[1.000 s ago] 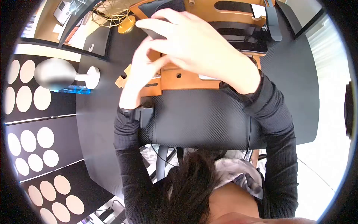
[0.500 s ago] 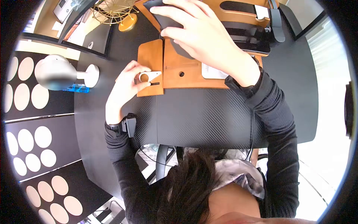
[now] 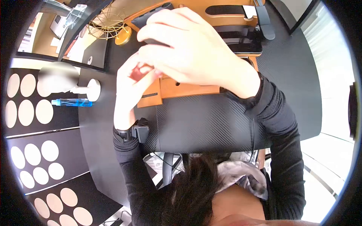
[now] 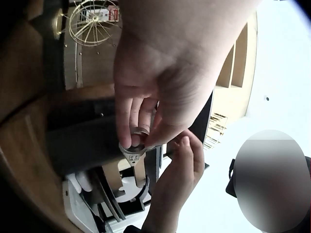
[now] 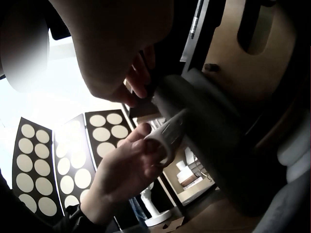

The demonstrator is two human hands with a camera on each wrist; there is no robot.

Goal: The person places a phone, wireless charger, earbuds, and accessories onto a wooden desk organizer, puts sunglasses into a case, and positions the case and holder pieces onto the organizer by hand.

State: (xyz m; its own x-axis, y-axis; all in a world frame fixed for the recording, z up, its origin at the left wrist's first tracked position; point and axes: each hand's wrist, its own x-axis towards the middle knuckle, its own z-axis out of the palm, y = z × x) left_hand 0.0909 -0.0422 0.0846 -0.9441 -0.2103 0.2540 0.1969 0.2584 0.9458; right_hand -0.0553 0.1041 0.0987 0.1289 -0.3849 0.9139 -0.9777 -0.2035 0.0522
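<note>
My left hand pinches a small white ring with a pointed end and a dark square print, held between thumb and fingers in the left wrist view. In the right wrist view its loop faces a dark grey, rounded, slab-like object. My right hand reaches over that object from above with bent fingers and grips it, hiding much of it in the head view. The two hands overlap there, above a brown wooden organizer on the desk. The ring is hidden in the head view.
A gold wire wheel stands at the back left. Left of the hands are a white round-headed stand and a blue bottle. A black monitor-like slab lies back right on the black desk.
Half a second ago my left hand held the ring low by the organizer's left panel; now it is raised against my right hand. The right hand has shifted left and down with the dark object.
</note>
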